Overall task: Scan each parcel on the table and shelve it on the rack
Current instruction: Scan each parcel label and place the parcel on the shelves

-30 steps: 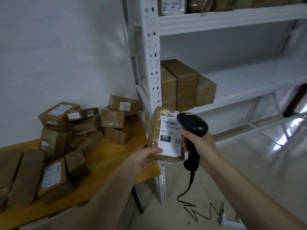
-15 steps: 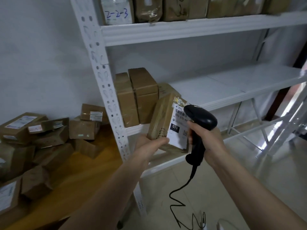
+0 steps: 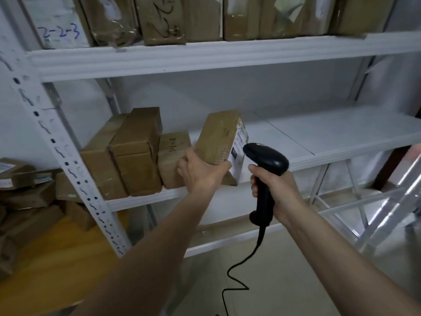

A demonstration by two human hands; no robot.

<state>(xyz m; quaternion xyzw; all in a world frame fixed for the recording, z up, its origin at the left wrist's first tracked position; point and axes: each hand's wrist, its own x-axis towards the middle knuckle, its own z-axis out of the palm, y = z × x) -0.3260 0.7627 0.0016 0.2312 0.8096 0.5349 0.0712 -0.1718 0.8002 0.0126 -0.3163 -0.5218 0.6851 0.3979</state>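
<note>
My left hand [image 3: 200, 172] grips a brown taped parcel [image 3: 217, 137] with a white label on its right face. The parcel stands tilted at the front edge of the white rack's middle shelf [image 3: 319, 142], just right of three brown parcels [image 3: 136, 151] standing there. My right hand [image 3: 273, 190] holds a black corded barcode scanner [image 3: 265, 160] by its handle. The scanner's head sits close to the parcel's label. Several more parcels [image 3: 25, 179] lie heaped on the wooden table [image 3: 52, 265] at the lower left.
The upper shelf [image 3: 205, 53] is packed with several parcels, one marked 2-2-3 [image 3: 59, 33]. A perforated white rack post [image 3: 68, 160] runs diagonally at left. A metal ladder [image 3: 387, 208] stands at right. The scanner cable [image 3: 239, 277] hangs to the floor.
My left hand carried the parcel from above the table's edge up and right onto the middle shelf. The view swung toward the rack. The scanner stayed beside the label.
</note>
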